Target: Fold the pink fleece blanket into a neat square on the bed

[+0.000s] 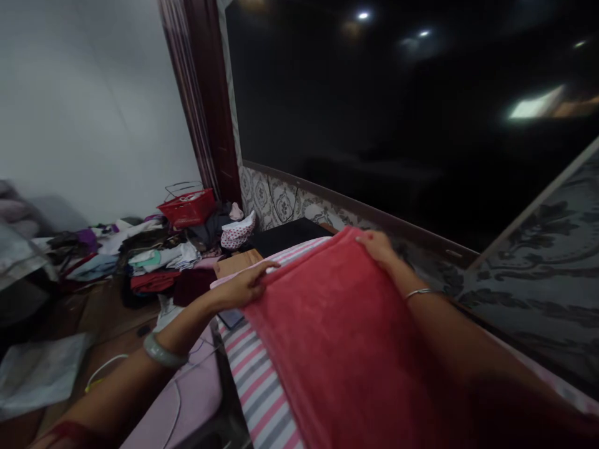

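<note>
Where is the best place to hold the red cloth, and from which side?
Probably at its two far corners, from the near side. The red cloth lies spread flat over the striped cover, and the left hand and right hand already rest at those corners.

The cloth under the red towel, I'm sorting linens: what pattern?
Pink, white and grey stripes on the cloth, head view.

Red towel (346, 337) on striped board (262, 386)
</note>
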The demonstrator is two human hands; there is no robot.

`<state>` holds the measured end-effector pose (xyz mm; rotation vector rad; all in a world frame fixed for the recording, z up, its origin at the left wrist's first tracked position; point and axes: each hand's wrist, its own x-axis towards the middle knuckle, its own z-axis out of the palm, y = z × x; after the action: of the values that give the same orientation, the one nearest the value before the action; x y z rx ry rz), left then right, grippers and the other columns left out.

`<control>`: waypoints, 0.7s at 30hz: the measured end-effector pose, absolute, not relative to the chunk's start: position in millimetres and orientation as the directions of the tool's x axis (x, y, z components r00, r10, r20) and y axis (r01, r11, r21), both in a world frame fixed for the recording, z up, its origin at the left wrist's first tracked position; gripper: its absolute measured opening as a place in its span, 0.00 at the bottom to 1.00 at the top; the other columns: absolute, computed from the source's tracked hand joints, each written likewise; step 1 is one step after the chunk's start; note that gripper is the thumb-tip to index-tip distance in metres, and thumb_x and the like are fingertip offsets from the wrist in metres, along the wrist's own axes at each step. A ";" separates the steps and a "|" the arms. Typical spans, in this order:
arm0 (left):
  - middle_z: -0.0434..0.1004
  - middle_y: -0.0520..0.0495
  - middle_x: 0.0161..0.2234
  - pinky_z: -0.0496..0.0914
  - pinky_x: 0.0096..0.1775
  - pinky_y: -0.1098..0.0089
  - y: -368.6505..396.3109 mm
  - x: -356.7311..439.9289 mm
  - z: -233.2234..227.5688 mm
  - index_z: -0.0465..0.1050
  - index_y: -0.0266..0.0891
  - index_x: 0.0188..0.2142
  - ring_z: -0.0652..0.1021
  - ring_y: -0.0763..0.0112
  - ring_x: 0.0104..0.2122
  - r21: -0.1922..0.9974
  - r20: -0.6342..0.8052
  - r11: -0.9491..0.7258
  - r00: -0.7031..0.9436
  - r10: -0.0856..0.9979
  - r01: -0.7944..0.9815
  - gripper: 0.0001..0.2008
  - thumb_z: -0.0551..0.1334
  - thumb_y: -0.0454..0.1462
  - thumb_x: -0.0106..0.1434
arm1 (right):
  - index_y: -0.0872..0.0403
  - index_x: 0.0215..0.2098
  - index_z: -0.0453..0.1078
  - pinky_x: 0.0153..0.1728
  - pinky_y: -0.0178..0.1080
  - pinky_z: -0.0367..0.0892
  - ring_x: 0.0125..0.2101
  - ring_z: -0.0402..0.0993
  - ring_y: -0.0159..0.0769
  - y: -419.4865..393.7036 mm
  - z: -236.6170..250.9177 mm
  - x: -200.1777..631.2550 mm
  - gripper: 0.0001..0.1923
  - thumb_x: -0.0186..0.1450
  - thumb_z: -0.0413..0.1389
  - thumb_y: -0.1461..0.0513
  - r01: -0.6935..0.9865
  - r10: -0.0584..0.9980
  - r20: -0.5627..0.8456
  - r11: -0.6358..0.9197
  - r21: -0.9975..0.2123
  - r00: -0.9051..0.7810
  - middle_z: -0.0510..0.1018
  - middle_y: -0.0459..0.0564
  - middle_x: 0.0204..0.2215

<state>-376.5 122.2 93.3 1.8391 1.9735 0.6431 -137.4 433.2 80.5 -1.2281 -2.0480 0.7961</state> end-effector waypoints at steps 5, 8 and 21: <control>0.74 0.45 0.49 0.69 0.45 0.68 167.4 -370.5 99.0 0.59 0.41 0.64 0.74 0.63 0.45 0.538 0.009 0.041 -0.055 0.998 0.842 0.33 0.56 0.34 0.57 | 0.56 0.41 0.75 0.34 0.38 0.62 0.35 0.73 0.41 456.8 97.5 -124.7 0.15 0.63 0.55 0.55 0.709 0.851 0.357 0.521 -0.475 -0.386 0.80 0.54 0.35; 0.76 0.43 0.48 0.69 0.41 0.71 191.6 -368.4 81.2 0.61 0.39 0.63 0.76 0.65 0.44 0.453 -0.218 0.152 -0.056 0.974 0.878 0.34 0.57 0.31 0.55 | 0.57 0.45 0.76 0.37 0.40 0.64 0.38 0.75 0.46 452.0 58.9 -125.5 0.16 0.65 0.53 0.56 0.804 0.845 0.274 0.526 -0.275 -0.459 0.80 0.61 0.40; 0.75 0.42 0.55 0.71 0.46 0.71 196.9 -352.0 72.7 0.58 0.42 0.65 0.77 0.63 0.50 0.286 -0.313 0.211 -0.117 0.943 0.935 0.33 0.57 0.30 0.60 | 0.58 0.42 0.77 0.34 0.43 0.67 0.34 0.76 0.49 486.1 -2.2 -128.6 0.18 0.62 0.54 0.55 0.797 0.873 0.281 0.482 -0.364 -0.399 0.81 0.60 0.33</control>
<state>-352.0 196.9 72.7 1.7394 2.0705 0.0259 -128.6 486.1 -2.2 -1.3868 -2.3006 0.2371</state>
